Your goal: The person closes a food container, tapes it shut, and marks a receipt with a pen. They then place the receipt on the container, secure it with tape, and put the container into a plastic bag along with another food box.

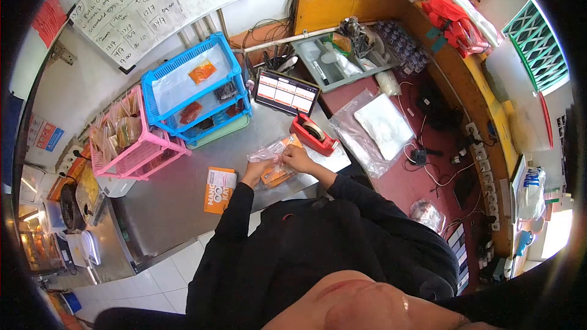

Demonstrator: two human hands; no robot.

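Observation:
Between my hands is a clear plastic bag (265, 153) over orange printed packaging (279, 175). My left hand (257, 172) grips the bag's left side with bent fingers. My right hand (297, 159) is closed in a pinch on the bag's upper right part. More orange packaging shows just above the right hand; whether it is inside the bag, I cannot tell. An orange and white printed packet (219, 190) lies flat on the metal table, left of my left hand. Close to the right hand stands a red tape dispenser (315, 136) with a roll in it.
Beyond my hands a tablet (286, 92) leans by blue stacked trays (191, 85) holding small packets. A pink basket (119, 143) of packets stands left. To the right are a grey tray (324, 64), white sheets in plastic (384, 124), and cables on a red surface.

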